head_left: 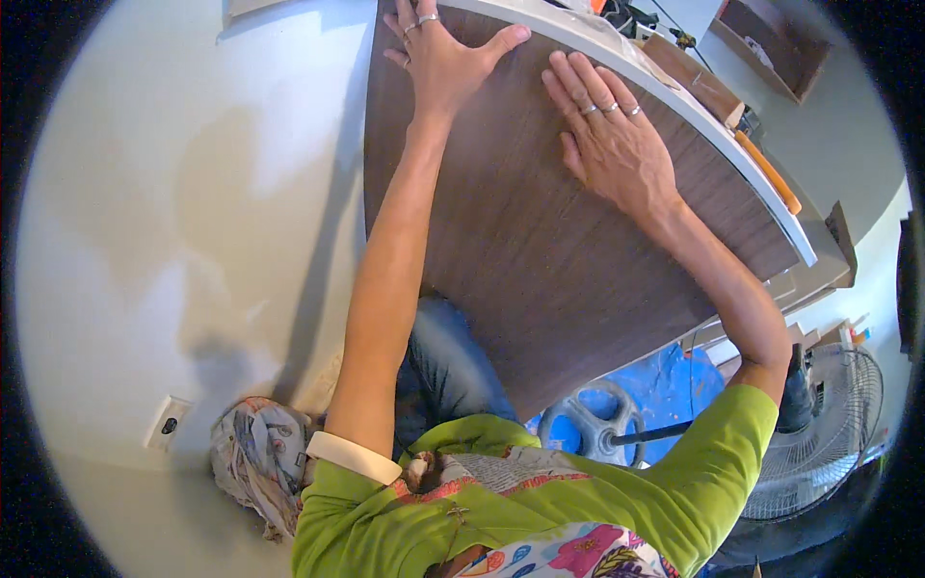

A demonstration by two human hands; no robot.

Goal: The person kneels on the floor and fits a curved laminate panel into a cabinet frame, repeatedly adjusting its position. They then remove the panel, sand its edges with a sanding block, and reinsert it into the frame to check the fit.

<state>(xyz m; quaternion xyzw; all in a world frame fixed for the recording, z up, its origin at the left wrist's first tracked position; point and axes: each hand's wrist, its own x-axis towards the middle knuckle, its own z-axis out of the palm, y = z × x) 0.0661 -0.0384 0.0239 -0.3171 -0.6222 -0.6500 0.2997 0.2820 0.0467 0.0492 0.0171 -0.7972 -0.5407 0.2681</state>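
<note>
A brown wood-grain panel (559, 260) stands in front of me, its top edge just under a white edge strip (665, 91). My left hand (443, 63) presses on the panel's upper left with the fingers spread and the thumb stretched toward the right. Its fingertips reach the picture's top edge. To the right of it, my right hand (617, 135) lies flat against the panel, fingers stretched out just below the white strip. Both hands are open and hold nothing.
Above the strip are a wooden block (694, 77), an orange-handled tool (768, 173) and an open wooden box (769, 43). A standing fan (814, 433) is at the right, over a blue sheet (674, 385). Left are a pale wall (193, 241), a socket (169, 424) and a crumpled bundle (255, 462).
</note>
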